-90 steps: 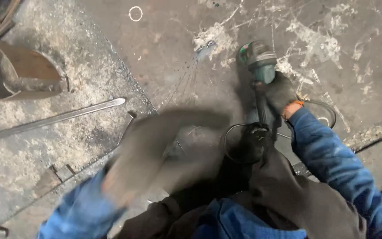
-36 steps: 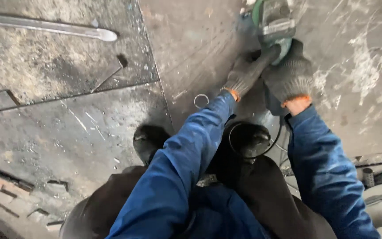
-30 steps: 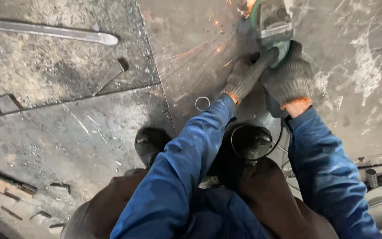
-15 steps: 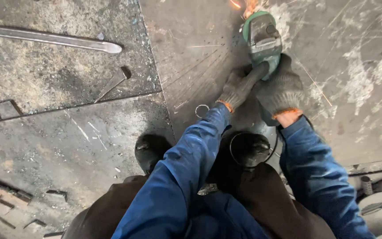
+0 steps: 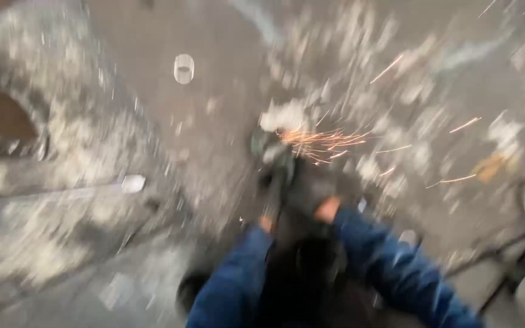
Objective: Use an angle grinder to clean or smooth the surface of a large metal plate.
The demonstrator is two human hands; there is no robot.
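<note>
Head view, badly blurred: our dark-gloved left hand (image 5: pixel 273 193) and right hand (image 5: pixel 311 193) seem clamped around a green-bodied angle grinder (image 5: pixel 273 155), mid-frame on the scarred grey steel plate (image 5: pixel 214 121). Orange sparks (image 5: pixel 323 141) spray rightward; they could burn our blue sleeves (image 5: pixel 390 267).

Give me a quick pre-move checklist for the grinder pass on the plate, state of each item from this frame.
1. Both hands on the grinder: ok, gloved left hand and right hand close around it.
2. Disc touching the steel plate: ok, sparks fly from the contact point.
3. Spark direction: ok, they go right, away from the body.
4. Sleeves away from the disc: ok.
5. Small metal ring away from the disc: ok, far up-left.
6. Disc guard and cable position: cannot tell, picture blurred.
</note>
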